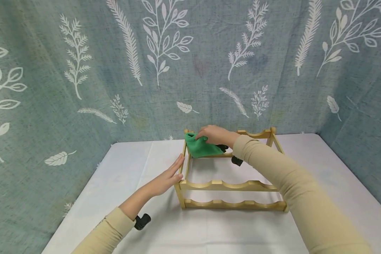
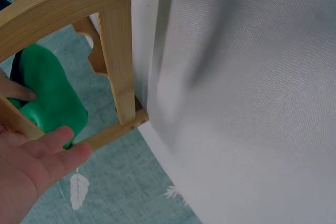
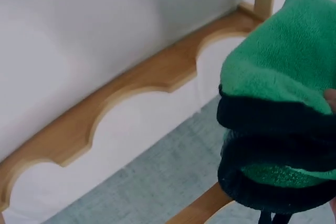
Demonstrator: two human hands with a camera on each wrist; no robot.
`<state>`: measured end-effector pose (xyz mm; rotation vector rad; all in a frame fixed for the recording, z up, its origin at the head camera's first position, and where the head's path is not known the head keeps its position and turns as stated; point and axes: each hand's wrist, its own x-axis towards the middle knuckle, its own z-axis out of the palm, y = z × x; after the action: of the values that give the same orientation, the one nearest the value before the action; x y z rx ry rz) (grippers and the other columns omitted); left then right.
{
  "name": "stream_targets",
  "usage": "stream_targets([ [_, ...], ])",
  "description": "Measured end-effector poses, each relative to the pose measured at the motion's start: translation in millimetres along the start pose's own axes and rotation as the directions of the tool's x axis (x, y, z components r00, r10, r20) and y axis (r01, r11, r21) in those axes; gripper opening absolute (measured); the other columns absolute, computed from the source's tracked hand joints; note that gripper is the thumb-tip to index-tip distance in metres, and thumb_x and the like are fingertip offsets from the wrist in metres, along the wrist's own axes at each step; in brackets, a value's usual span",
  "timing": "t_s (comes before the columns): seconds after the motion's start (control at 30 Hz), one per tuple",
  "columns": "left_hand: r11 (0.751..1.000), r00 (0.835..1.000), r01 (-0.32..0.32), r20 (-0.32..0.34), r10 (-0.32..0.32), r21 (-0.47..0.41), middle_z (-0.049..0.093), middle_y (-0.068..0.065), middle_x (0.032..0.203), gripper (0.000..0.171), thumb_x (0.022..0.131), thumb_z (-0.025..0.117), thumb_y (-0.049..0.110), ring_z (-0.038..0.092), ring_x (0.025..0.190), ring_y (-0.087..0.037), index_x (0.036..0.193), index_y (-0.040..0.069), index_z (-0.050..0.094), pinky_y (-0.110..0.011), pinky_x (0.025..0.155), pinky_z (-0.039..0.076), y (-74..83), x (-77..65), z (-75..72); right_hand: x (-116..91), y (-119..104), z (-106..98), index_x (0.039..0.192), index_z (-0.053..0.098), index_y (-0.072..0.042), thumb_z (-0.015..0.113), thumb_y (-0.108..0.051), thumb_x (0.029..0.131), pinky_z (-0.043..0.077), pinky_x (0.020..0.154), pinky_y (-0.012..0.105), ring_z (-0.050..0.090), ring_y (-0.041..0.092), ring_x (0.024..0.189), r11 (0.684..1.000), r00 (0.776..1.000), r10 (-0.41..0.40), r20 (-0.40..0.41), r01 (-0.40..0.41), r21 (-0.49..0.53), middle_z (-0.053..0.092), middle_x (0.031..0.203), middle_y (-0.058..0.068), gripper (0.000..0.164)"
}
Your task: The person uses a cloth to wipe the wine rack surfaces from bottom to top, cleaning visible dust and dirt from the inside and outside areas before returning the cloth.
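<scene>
A wooden rack point(image 1: 231, 185) with scalloped rails, two tiers high, stands on the white table. At its back left corner my right hand point(image 1: 216, 134) grips a green cloth point(image 1: 201, 148) against the upper frame. Close up in the right wrist view, the folded green cloth point(image 3: 278, 56) has a dark edging and fuzzy pile; only a bit of the hand shows there. My left hand point(image 1: 165, 181) rests on the rack's upper left side bar, fingers extended. In the left wrist view the left hand's fingers point(image 2: 55, 153) look straight, beside the bar.
The white tabletop point(image 1: 139, 162) runs around the rack on all sides. A grey-green curtain point(image 1: 206, 70) with white leaf prints hangs behind and along both sides. Black wrist cameras point(image 1: 143, 221) are strapped to both wrists.
</scene>
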<state>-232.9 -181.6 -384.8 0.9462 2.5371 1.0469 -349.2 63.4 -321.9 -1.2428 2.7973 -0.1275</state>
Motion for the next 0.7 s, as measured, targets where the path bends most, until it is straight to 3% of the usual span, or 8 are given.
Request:
stream_targets([
  [0.27,1.000,1.000,0.013,0.003,-0.013,-0.002,-0.008,-0.010,0.154,0.066,0.099,0.032,0.041,-0.004,0.140,-0.029,0.149,0.011,0.001,-0.055,0.109,0.010,0.9,3.4,1.5,-31,23,-12,0.125,0.059,-0.014,0.056,0.005,0.087,0.043,0.093,0.041,0.044,0.033,0.123,1.000,0.999,0.028,0.043,-0.029,0.012,0.047,0.134,0.016,0.043],
  [0.4,1.000,1.000,0.022,0.007,-0.022,-0.009,-0.010,-0.008,0.154,0.065,0.099,0.032,0.040,-0.005,0.140,-0.030,0.149,0.012,0.000,-0.055,0.109,0.009,1.2,3.0,1.3,-52,38,-23,0.121,0.062,-0.014,0.054,0.009,0.085,0.044,0.093,0.041,0.047,0.032,0.120,0.999,0.993,0.020,0.120,-0.016,-0.034,0.053,0.129,0.013,0.043],
  [0.57,1.000,1.000,0.009,0.008,-0.009,-0.021,-0.011,-0.007,0.153,0.066,0.099,0.032,0.041,-0.005,0.140,-0.031,0.148,0.012,-0.001,-0.057,0.108,0.008,2.1,0.8,0.5,-83,60,-34,0.115,0.065,-0.013,0.052,0.017,0.082,0.048,0.086,0.038,0.052,0.032,0.112,0.995,0.969,0.074,0.237,-0.054,-0.089,0.059,0.121,0.011,0.047],
  [0.7,1.000,1.000,0.011,0.009,-0.011,-0.021,-0.011,-0.006,0.153,0.066,0.099,0.032,0.042,-0.005,0.140,-0.031,0.149,0.013,-0.001,-0.057,0.108,0.009,2.0,1.2,0.0,-109,76,-48,0.114,0.065,-0.011,0.048,0.022,0.080,0.050,0.079,0.037,0.052,0.036,0.109,0.981,0.928,0.191,0.319,-0.172,-0.088,0.057,0.120,0.015,0.051],
])
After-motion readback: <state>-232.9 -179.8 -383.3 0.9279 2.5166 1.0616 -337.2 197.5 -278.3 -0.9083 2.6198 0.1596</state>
